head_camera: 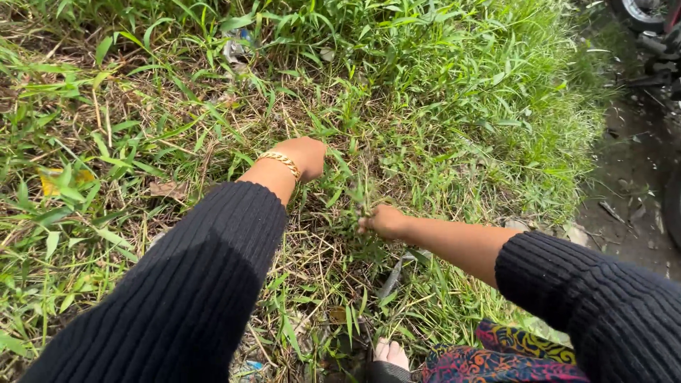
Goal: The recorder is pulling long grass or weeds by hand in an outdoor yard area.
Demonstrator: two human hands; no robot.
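Two hands are working low in the grass [440, 106]: right hand [383, 221] clenching a grass tuft [362, 195], left hand [305, 156] curling closed just beside it.

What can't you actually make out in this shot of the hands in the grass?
- Left hand, head view: fingers buried in grass, so what they touch is hidden.
- Right hand: closed on a grass tuft; fingers curl out of sight.
- Vehicle wheel: cut off by the top right edge.
- Litter at top: too small to identify.
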